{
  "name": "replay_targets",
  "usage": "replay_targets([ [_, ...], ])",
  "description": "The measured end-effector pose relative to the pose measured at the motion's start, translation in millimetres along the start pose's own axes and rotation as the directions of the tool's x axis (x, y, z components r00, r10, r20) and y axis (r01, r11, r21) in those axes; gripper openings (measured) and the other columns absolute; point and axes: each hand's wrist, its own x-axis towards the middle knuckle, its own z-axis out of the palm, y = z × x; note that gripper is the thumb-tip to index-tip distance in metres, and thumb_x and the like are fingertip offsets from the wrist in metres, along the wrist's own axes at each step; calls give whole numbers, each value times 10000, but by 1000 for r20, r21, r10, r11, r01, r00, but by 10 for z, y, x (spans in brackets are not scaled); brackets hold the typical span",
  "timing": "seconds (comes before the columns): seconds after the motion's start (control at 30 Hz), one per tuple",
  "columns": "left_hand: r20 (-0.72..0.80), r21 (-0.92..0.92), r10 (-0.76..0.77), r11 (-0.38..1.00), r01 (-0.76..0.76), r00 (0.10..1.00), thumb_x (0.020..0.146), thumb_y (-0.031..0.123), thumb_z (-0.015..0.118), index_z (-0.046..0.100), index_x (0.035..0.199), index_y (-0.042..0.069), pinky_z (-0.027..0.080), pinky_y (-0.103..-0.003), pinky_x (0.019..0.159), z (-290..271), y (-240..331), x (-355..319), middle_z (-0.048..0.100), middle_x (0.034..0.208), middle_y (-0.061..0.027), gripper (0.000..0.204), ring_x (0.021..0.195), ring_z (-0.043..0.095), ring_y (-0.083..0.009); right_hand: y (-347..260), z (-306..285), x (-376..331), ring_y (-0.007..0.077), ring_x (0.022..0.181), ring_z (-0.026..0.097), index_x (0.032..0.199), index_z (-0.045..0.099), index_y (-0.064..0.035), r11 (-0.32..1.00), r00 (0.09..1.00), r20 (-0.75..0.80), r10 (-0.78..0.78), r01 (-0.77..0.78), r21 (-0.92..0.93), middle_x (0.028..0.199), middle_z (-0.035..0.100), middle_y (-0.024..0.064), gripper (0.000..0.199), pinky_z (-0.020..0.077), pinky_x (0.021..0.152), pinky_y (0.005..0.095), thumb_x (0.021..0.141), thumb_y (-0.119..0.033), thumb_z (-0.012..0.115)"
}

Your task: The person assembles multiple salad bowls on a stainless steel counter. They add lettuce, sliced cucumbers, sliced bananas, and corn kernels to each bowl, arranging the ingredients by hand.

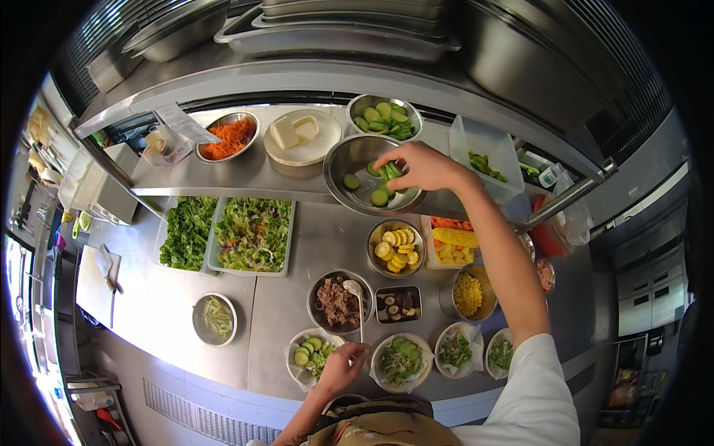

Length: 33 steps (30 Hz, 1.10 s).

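The right hand (420, 167), in the upper middle of the frame, reaches into a steel bowl (345, 154) on the shelf (282, 178); its grip is clamped on a few green cucumber slices (390, 171). More slices lie loose on the bottom of that bowl, and a second steel bowl (355, 106) of them stands just behind it.

At the lower middle, the left hand (344, 367) has its fingers bent beside the end of the handle of a spoon (361, 306); whether they are closed on it, I cannot tell. The spoon's head rests in a bowl of flaked brown meat (334, 303). Under this hand is a paper-lined salad bowl (291, 348) with cucumber slices and leaves; three more lined bowls of greens continue the row to the right along the table (279, 312).

Corn rounds (396, 248) fill a bowl near the centre, above a small rectangular tin of dark slices (398, 304).
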Motion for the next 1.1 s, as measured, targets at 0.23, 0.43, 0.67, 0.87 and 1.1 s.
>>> replay_targets([
  [0.23,232,-871,-80,427,244,969,979,551,667,477,1488,84,524,-471,1030,-176,762,329,614,1416,-147,716,1221,641,-303,-894,412,-1339,318,1041,713,1272,720,-78,953,969,58,-242,227,199,1177,720,180,450,559,923,410,833,-146,793],
  [0.43,390,-825,-167,374,424,905,1047,428,616,556,1370,65,590,-436,995,366,430,105,679,1268,-109,490,1205,669,-278,-763,2061,-2537,393,1114,648,1299,673,-38,964,1000,26,4,-11,265,1189,697,192,458,511,977,470,858,-129,753],
  [0.67,831,-522,-137,141,841,539,1077,306,586,509,1393,12,571,-473,1056,1324,-66,-405,622,1334,-162,438,1194,673,-316,-806,3192,-3835,404,1170,620,1287,624,-12,834,905,-45,423,-370,410,1202,674,219,472,495,1000,474,852,-127,770],
  [0.87,775,-552,-160,300,778,611,1085,243,554,502,1415,8,587,-418,1013,1883,-33,-378,619,1340,-150,408,1179,678,-281,-469,3381,-4351,397,1139,638,1308,621,-18,819,873,-184,451,-323,475,1204,674,216,487,512,981,453,871,-163,780],
  [1.1,669,-655,-211,286,699,713,1094,189,509,511,1436,9,543,-389,992,2489,297,-105,639,1294,-116,386,1097,654,-228,395,3398,-4743,322,1093,672,1375,646,-61,667,827,-250,503,-188,721,1216,683,200,474,541,918,386,929,-174,762],
])
